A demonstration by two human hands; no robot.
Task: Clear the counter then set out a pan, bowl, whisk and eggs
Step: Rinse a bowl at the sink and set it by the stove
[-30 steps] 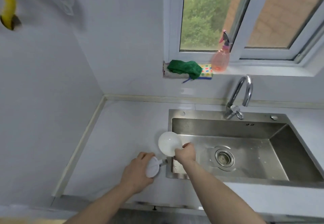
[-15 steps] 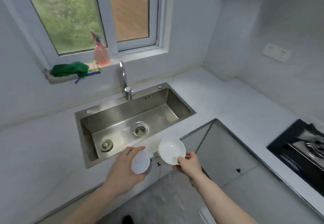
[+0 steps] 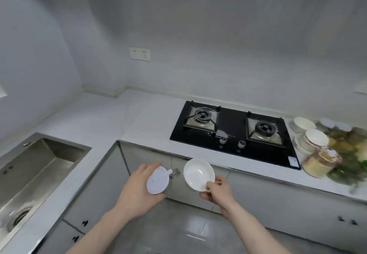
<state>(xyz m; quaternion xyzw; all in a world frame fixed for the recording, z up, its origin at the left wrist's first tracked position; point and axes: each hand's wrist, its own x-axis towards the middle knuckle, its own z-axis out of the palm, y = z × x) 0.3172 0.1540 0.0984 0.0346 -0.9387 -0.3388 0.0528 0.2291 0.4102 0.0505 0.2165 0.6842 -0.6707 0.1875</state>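
hands mid-aisle off the counter edge (image 3: 258, 171): left fingers (image 3: 137, 192) round lidded jar (image 3: 158, 180), right fingers (image 3: 215, 189) pinching bowl (image 3: 198, 174)

A white bowl (image 3: 199, 174), a white-lidded jar (image 3: 157, 180), a black hob (image 3: 234, 134), a steel-grey sink (image 3: 29, 166), a white counter (image 3: 143, 118).

Small white bowl (image 3: 199, 174), shallow and round, empty, tilted with its inside facing up and toward the camera, rim pinched at the lower right between thumb and fingers (image 3: 211, 186). White-lidded clasp jar (image 3: 157, 180) cupped against curled fingers, wire clasp just beyond the fingertips.
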